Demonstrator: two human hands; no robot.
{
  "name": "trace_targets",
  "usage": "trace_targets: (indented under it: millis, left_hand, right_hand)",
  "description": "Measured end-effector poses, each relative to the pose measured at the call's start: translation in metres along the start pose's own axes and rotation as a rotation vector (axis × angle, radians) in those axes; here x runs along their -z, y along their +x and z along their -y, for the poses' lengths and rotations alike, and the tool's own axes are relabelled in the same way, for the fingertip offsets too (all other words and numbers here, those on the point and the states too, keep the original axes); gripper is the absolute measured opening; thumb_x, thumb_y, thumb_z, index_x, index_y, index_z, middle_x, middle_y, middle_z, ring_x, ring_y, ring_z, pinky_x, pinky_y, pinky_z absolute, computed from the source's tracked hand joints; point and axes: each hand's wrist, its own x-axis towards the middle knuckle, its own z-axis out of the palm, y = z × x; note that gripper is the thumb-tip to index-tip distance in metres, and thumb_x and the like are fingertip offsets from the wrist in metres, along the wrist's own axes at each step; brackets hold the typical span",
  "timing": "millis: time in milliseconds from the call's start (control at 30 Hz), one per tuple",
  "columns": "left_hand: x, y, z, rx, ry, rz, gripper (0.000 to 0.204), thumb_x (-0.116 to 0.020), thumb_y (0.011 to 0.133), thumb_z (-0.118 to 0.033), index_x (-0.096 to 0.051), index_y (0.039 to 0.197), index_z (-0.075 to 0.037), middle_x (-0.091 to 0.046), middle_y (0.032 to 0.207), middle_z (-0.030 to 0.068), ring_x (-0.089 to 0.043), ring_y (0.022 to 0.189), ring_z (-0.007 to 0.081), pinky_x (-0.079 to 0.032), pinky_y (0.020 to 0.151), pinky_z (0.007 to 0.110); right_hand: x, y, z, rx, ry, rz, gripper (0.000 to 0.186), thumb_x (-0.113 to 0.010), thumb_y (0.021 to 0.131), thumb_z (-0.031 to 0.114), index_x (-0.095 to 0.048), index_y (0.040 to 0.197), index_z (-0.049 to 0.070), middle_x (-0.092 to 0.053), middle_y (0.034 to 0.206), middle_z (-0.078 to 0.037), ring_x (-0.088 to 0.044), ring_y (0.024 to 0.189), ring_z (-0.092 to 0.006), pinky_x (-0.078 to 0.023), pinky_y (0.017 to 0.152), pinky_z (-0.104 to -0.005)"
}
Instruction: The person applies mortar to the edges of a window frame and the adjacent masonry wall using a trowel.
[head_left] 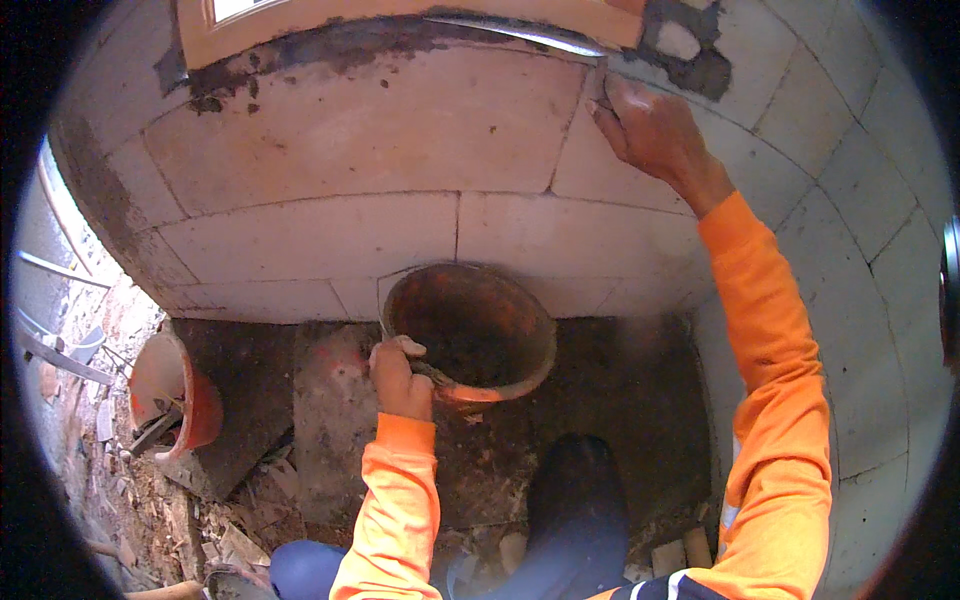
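Left hand point(400, 378) grip clamped on orange bucket point(470, 335) rim; right hand point(650, 130) fingers together pressing the block wall point(400, 130)

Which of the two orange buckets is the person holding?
The middle bucket, gripped at its rim by the left hand. The other bucket sits untouched at far left, tilted.

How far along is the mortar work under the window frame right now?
Done: the white block wall is laid up to the wooden frame, with dark mortar packed under its left part. In hand: the left hand grips the orange bucket by its rim, and the right hand presses at the joint near the frame's right end. Left: the patch there looks rough and unsmoothed.
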Motion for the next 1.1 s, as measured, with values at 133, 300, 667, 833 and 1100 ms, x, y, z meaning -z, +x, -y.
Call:
trace_targets:
  millis: [133,300,667,833,1100]
  left_hand:
    - [0.0,0.001,0.001,0.034,-0.003,-0.01,0.036,-0.046,0.053,-0.003,-0.055,0.088,-0.003,-0.055,0.088,0.0159,-0.051,0.087,0.0355,-0.04,0.084,0.043]
    - [0.005,0.003,0.004,0.041,0.0,-0.023,0.037,-0.045,0.052,-0.001,-0.055,0.088,-0.003,-0.055,0.088,0.0155,-0.051,0.087,0.0355,-0.04,0.084,0.043]
    - [0.015,0.004,0.003,0.083,-0.033,-0.066,0.036,-0.044,0.052,-0.001,-0.055,0.087,-0.001,-0.054,0.088,0.0166,-0.049,0.087,0.0357,-0.04,0.085,0.044]
    - [0.018,0.009,0.007,0.03,-0.03,-0.089,0.036,-0.043,0.052,-0.001,-0.054,0.085,-0.001,-0.054,0.088,0.0167,-0.048,0.085,0.0351,-0.039,0.084,0.044]
    - [0.014,0.007,0.012,0.043,-0.035,-0.094,0.037,-0.044,0.05,-0.002,-0.054,0.085,-0.002,-0.054,0.086,0.0155,-0.049,0.085,0.0354,-0.039,0.083,0.044]
  right_hand:
    - [-0.001,0.009,0.007,-0.035,-0.011,0.035,0.026,-0.058,0.091,0.027,-0.055,0.09,0.001,-0.063,0.077,-0.017,-0.063,0.067,-0.0372,-0.051,0.057,-0.0449]
    - [0.004,0.007,0.036,-0.039,0.0,0.026,0.025,-0.057,0.091,0.027,-0.056,0.092,0.002,-0.064,0.078,-0.018,-0.065,0.067,-0.0353,-0.052,0.057,-0.0445]
    - [-0.008,0.024,0.043,-0.104,-0.107,0.099,0.029,-0.054,0.094,0.031,-0.056,0.099,0.002,-0.067,0.08,-0.017,-0.066,0.068,-0.0352,-0.054,0.057,-0.0443]
    - [-0.005,0.029,0.04,-0.117,-0.098,0.175,0.04,-0.054,0.095,0.032,-0.054,0.116,-0.002,-0.068,0.082,-0.016,-0.067,0.068,-0.0352,-0.054,0.057,-0.0445]
    - [-0.014,0.026,0.04,-0.069,-0.115,0.026,0.043,-0.055,0.094,0.032,-0.052,0.122,-0.002,-0.068,0.081,-0.015,-0.067,0.068,-0.0342,-0.054,0.054,-0.0433]
